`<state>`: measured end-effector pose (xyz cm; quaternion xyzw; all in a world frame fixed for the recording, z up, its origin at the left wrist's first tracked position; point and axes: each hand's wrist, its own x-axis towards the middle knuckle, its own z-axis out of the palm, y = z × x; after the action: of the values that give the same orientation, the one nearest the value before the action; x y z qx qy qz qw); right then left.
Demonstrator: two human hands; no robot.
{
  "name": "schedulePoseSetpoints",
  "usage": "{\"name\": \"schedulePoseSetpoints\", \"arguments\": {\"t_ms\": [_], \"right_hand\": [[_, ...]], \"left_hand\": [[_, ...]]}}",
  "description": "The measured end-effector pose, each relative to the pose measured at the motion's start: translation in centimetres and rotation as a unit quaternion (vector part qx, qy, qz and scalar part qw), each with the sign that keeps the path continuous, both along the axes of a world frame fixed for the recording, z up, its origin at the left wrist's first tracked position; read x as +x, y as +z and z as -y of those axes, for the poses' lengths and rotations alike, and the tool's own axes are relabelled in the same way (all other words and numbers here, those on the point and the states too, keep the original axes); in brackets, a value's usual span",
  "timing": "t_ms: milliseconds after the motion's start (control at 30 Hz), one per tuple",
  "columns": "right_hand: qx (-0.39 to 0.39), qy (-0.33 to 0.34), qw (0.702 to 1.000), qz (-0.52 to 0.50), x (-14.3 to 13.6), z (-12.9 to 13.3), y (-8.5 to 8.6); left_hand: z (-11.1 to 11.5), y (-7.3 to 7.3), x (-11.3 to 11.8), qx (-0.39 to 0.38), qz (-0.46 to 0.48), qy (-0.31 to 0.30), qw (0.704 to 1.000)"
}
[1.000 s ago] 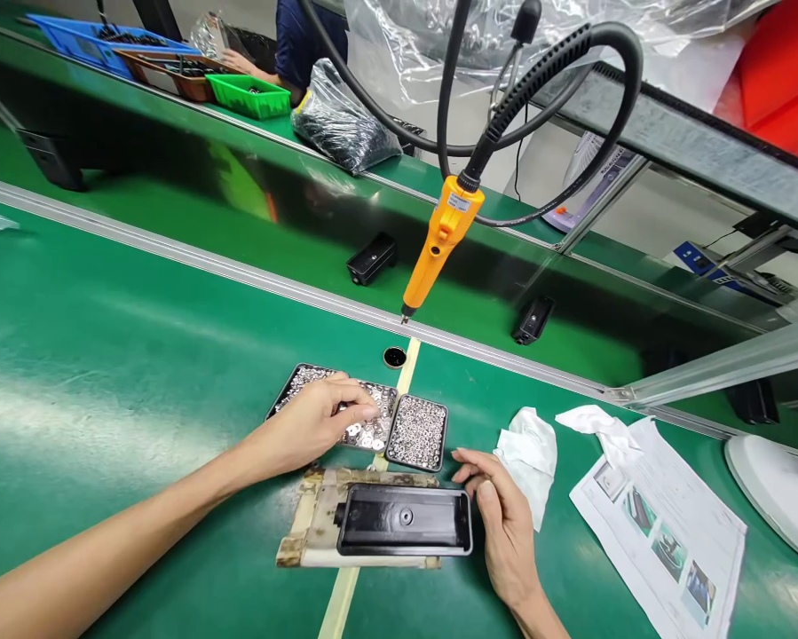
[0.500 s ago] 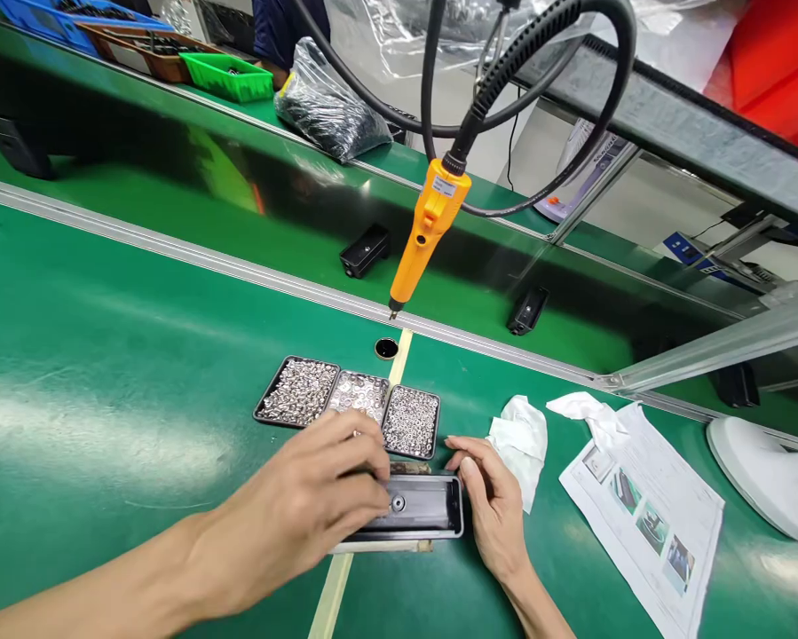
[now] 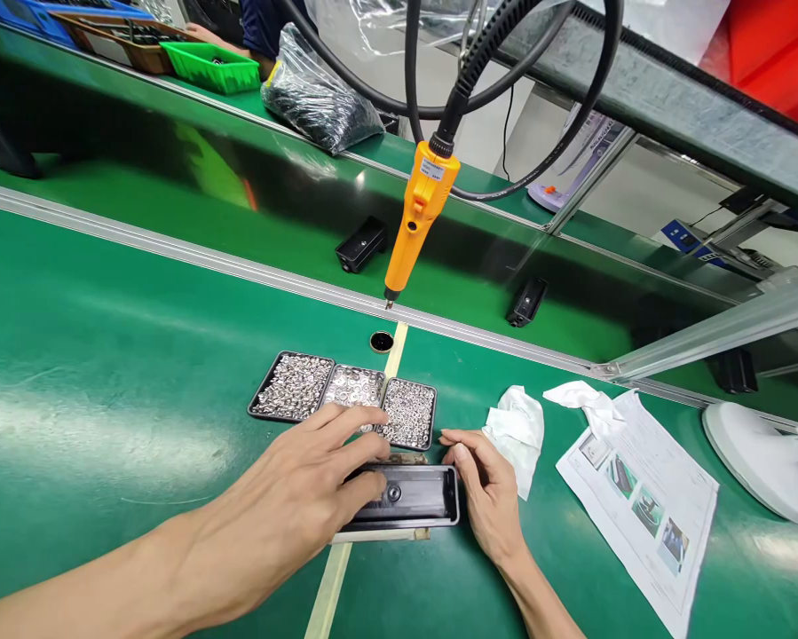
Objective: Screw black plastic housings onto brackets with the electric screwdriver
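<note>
A long black plastic housing (image 3: 415, 510), open side up with a round hole boss inside, rests on a light-coloured support (image 3: 420, 533). My left hand (image 3: 319, 479) reaches over its left half, fingers spread; one fingertip is inside it and others extend towards the small trays. Anything tiny under those fingertips is hidden. Beside the housing's right end is my right hand (image 3: 488, 488), loosely curled, thumb and forefinger apart near the corner. Just beyond are a left tray of small shiny metal parts (image 3: 292, 386), a middle tray of washer-like rings (image 3: 353, 388) and a right tray of small nut-like parts (image 3: 408, 413).
An orange electric screwdriver (image 3: 420, 213) hangs above a small round dark dish (image 3: 381, 342). Crumpled white tissue (image 3: 515, 435) and a printed sheet (image 3: 638, 515) lie right. Black housings (image 3: 362, 244) sit on the green belt beyond the metal rail. A person's arm shows behind the green bin (image 3: 212, 67).
My left hand's fingers have straightened and spread from a more curled pose. My right hand stays beside the housing's end. The whole view has shifted slightly.
</note>
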<state>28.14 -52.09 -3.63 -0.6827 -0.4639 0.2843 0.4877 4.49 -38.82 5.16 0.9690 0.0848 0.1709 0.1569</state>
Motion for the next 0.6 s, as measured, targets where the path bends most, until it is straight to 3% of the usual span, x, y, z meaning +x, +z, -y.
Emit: {"name": "schedulePoseSetpoints", "arguments": {"t_ms": [333,600], "right_hand": [[0.004,-0.004,1.000,0.009,-0.1,-0.2,-0.2],[0.002,-0.003,1.000,0.003,0.1,0.0,-0.2]], "left_hand": [[-0.1,-1.1,-1.3,-0.035,-0.015,0.013,0.999],[-0.8,-2.2,-2.7,0.075,-0.064,-0.036,0.995]]}}
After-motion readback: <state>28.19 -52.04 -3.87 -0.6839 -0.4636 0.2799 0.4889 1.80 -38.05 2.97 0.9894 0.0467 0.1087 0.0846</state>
